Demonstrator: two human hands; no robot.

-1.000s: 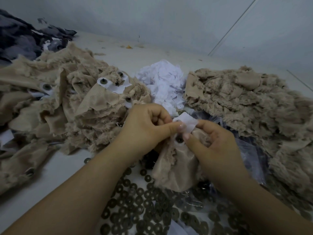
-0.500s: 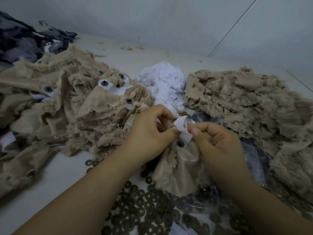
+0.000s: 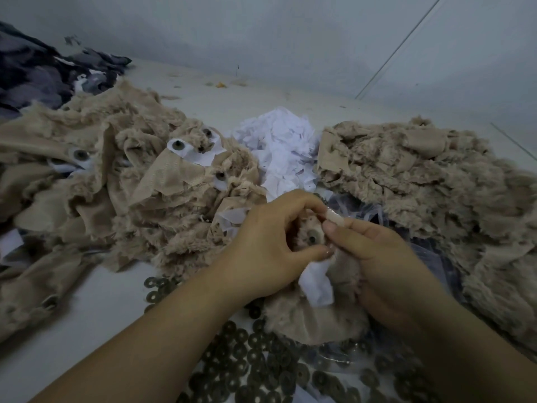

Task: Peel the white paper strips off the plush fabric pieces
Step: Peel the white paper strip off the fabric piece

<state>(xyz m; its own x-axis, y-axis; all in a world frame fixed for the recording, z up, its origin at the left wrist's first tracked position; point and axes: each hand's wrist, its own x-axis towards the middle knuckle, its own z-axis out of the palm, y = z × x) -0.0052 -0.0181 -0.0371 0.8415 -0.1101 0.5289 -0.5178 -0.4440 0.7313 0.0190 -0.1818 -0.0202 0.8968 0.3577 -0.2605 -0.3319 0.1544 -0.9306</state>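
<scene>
A tan plush fabric piece (image 3: 313,318) with a dark round eye sits between my two hands near the middle of the view. My left hand (image 3: 270,245) grips its upper edge with curled fingers. My right hand (image 3: 374,257) pinches the piece beside the eye. A white paper strip (image 3: 316,283) hangs crumpled below my left thumb, against the fabric; who holds it is unclear. To the left lies a pile of plush pieces (image 3: 122,175) that carry white paper and eyes.
A heap of loose white paper (image 3: 282,146) lies behind my hands. A second tan plush pile (image 3: 421,184) fills the right side. Several dark metal washers (image 3: 247,362) are scattered on clear plastic in front. Dark grey fabric (image 3: 37,74) lies far left.
The white strip, earlier held up between my fingertips above the eye, now hangs lower beneath my left thumb. Both hands have shifted slightly down and right, and the eye is uncovered.
</scene>
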